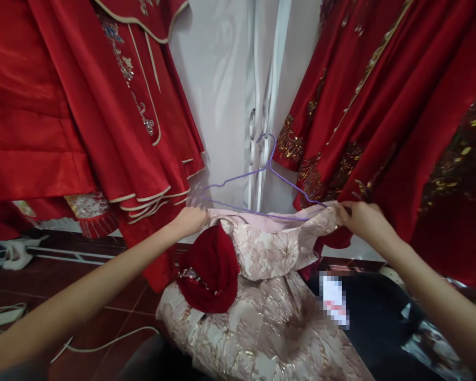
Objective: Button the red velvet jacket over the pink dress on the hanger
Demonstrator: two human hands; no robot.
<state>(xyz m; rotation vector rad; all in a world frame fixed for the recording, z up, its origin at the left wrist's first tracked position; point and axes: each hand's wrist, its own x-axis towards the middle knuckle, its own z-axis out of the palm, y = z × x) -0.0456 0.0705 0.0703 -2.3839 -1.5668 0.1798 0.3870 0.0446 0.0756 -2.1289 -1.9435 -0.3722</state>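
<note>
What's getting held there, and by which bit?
The pale floral dress: the left grip has one end of its top edge, and the right grip has the other end.

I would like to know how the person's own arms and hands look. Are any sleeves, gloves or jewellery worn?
The left forearm and right forearm look slim and bare, without sleeves in view. The left hand and right hand are ungloved. No watch or bracelet shows; rings I cannot tell.
</note>
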